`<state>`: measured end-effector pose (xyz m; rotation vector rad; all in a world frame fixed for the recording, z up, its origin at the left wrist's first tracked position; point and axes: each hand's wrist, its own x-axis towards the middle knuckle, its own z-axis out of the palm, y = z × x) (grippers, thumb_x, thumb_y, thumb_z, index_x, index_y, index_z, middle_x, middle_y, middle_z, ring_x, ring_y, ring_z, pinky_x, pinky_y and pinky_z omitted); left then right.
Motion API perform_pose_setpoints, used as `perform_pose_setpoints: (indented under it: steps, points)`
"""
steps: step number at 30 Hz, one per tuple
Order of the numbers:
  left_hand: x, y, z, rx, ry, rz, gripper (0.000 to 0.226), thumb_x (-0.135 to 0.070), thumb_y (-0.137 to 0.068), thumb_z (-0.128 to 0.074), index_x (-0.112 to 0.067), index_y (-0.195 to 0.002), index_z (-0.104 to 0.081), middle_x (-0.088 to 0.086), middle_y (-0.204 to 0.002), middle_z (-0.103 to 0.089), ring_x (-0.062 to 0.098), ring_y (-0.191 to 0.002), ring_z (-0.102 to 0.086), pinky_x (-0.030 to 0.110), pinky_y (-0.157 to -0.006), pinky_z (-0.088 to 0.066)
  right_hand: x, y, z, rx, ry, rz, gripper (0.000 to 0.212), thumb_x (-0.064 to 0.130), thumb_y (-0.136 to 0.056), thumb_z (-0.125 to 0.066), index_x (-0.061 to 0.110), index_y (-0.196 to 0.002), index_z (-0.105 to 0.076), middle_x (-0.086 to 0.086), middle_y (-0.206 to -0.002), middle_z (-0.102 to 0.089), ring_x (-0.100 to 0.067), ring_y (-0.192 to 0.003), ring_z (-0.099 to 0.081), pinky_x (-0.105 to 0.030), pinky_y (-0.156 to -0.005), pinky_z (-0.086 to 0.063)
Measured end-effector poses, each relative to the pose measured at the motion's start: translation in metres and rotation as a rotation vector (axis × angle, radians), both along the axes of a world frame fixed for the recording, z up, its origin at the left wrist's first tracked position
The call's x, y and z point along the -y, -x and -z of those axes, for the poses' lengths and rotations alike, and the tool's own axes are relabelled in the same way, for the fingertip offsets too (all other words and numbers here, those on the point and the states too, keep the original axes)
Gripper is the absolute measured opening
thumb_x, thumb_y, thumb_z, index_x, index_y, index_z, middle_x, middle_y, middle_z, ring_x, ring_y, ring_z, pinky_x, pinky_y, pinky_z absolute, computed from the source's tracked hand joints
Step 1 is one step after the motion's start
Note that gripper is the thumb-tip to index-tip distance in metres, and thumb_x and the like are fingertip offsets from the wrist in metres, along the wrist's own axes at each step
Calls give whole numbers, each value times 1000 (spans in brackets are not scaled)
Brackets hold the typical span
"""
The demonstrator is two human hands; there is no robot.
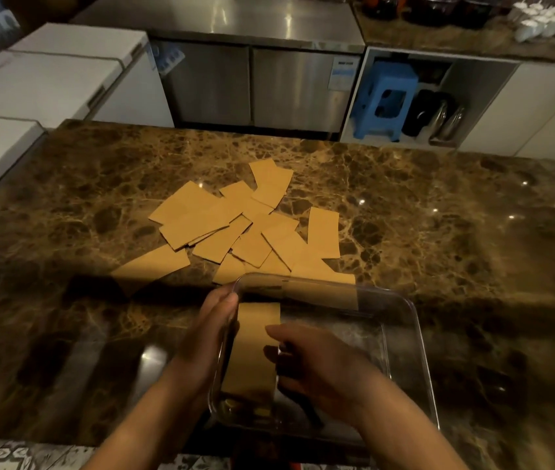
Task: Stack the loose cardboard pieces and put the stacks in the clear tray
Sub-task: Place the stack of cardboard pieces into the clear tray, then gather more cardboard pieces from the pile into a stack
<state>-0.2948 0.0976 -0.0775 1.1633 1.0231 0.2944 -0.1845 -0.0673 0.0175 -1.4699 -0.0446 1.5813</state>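
A: Handling these should be easy, I'd judge: thin, stiff, light card that slides on polished stone. The left hand (213, 329) lies flat, fingers straight and together, against the outside of the clear tray's (415, 334) left wall. Just inside that wall a stack of cardboard (254, 347) sits in the tray's left part.

B: And the right hand (306, 359)?

A: Over the stack's right edge, fingers curled; whether they pinch the stack or only touch it, I cannot tell. I'd take a stack by its long edges so it stays squared.

B: Where's the rest?

A: The loose pieces (245, 228) lie overlapping near the middle of the counter (456, 232), beyond the tray; the tray stands at the near edge.

B: The room?

A: White chest freezers (49, 72) far left, a steel cabinet (252, 86) behind, a blue stool (386, 100) to its right.
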Motion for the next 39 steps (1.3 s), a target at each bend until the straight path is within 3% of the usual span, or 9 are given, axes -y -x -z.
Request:
perform_pose_setpoints:
  steps: [2,6,11,17,20,29,33,37,39]
  points:
    - [19,11,-37,33,-66,71,23,-33,-100,-48,-20,-108,-65,9,-104,-69,11,-89,-67,31,-85,-51,5,-15,-14,21,42,65,6,34,-98,-57,32,-97,-63,11,-103,-59,-9,-105,-56,-39,-104,-46]
    - [8,-6,-98,136,-204,128,40,-47,-74,-64,-28,-108,-66,-1,-119,-65,16,-113,-62,37,-97,-49,12,-66,-56,338,-118,-105,34,44,-81,-70,22,-107,-74,-5,-109,-75,-23,-103,-71,-41,-93,-56]
    - [-32,-74,-103,-63,-335,280,29,-15,-90,-68,-19,-118,-61,6,-117,-65,21,-103,-62,21,-75,-53,-27,-146,-57,695,-60,-105,49,33,-87,-72,19,-133,-57,-3,-112,-69,-18,-91,-67,-31,-75,-53]
    - [-51,-142,-81,-556,-555,693,96,-32,-70,-85,-35,-150,-31,5,-145,-43,28,-134,-36,47,-107,-40,-73,-163,-16,884,264,-702,97,36,-71,-86,22,-151,-34,-4,-145,-50,-22,-126,-52,-37,-106,-46]
    - [-48,-157,-75,-702,-746,728,101,-38,-71,-84,-34,-152,-24,8,-148,-36,32,-138,-27,51,-109,-32,-85,-156,2,998,291,-847,109,43,-64,-89,22,-152,-26,-5,-149,-43,-26,-131,-45,-39,-107,-44]
    - [-58,-152,-54,-714,-749,557,106,-70,-63,-75,-27,-148,-27,12,-146,-34,33,-136,-28,48,-109,-30,-100,-151,21,990,262,-773,72,32,-71,-87,16,-130,-50,0,-115,-61,-19,-103,-54,-33,-87,-48]
    - [-69,-153,-53,-527,-586,381,100,-54,-76,-76,-21,-154,-22,12,-152,-38,31,-139,-35,45,-113,-34,-101,-161,14,835,183,-669,49,29,-85,-76,18,-130,-59,3,-104,-66,-15,-95,-59,-28,-79,-47]
    - [-70,-151,-55,-403,-423,282,80,-35,-84,-76,-15,-147,-33,1,-140,-49,21,-123,-49,34,-99,-42,-98,-174,11,834,188,-494,49,30,-88,-72,11,-130,-57,-6,-127,-63,-21,-110,-59,-32,-93,-46]
    - [-71,-149,-59,-388,-394,269,70,-29,-85,-76,-14,-143,-39,6,-137,-53,18,-111,-54,30,-90,-48,-94,-182,11,776,122,-373,24,23,-91,-70,13,-111,-64,-5,-108,-71,-23,-106,-65,-35,-93,-50]
